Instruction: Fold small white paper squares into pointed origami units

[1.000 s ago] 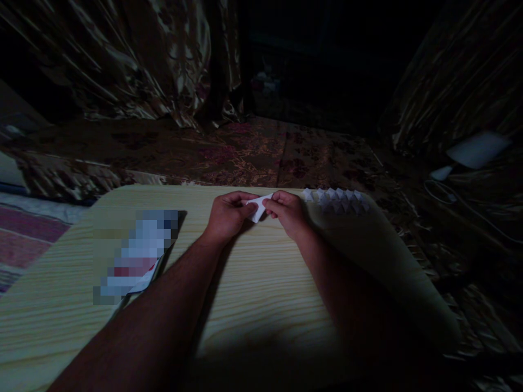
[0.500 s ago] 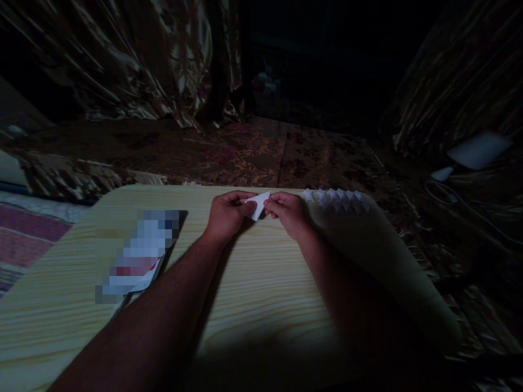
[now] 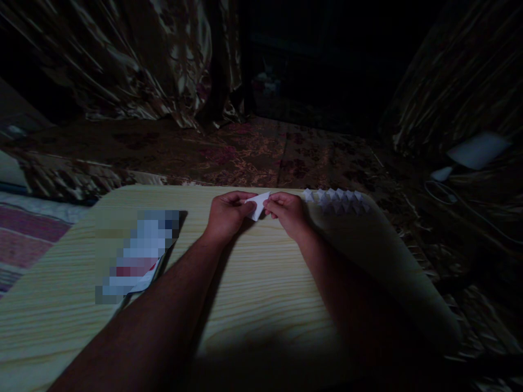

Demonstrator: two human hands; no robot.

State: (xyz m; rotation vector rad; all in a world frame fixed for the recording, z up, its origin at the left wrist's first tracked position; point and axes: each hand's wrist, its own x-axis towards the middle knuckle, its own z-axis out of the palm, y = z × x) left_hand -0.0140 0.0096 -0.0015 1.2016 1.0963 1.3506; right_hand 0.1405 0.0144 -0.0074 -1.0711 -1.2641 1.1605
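Note:
A small folded piece of white paper (image 3: pixel 260 204) with pointed corners is held between both hands, above the far part of the wooden table (image 3: pixel 261 283). My left hand (image 3: pixel 229 213) pinches its left side, the thumb lying over the front. On the right edge, the thumb and fingertips of my right hand (image 3: pixel 286 211) are closed on the same paper. Just beyond the right hand, several small folded paper stars (image 3: pixel 337 195) stand in rows near the table's far right corner. The fingers behind the paper are partly hidden.
A pixelated flat packet or booklet (image 3: pixel 141 250) lies on the table, left of my left forearm. Patterned curtains (image 3: pixel 175 60) and a patterned cloth surface (image 3: pixel 245 147) are behind the table. A white lamp-like object (image 3: pixel 478 149) with a cable is at right. A striped cloth (image 3: pixel 32 228) shows at left.

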